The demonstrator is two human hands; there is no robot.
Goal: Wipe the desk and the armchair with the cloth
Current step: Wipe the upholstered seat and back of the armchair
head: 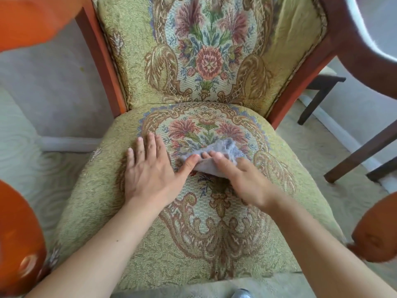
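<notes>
The left hand [150, 168] lay flat on the seat of the green floral tapestry armchair with an orange-brown wooden frame [103, 207], fingers straight and spread, its thumb reaching across to touch the near edge of the small crumpled grey-lilac cloth [225, 150]. The right hand [242, 179] pressed down on that cloth, its fingers curled over the fabric and gripping it against the cushion. The cloth sat near the middle of the seat, on the woven flower pattern, a little toward the backrest. Both bare forearms reached in from the seat's front edge. Rounded wooden armrest ends framed the seat at its left and right front corners. Beyond the right side stood a dark brown wooden chair [365, 52] on the pale patterned carpet [322, 147].
</notes>
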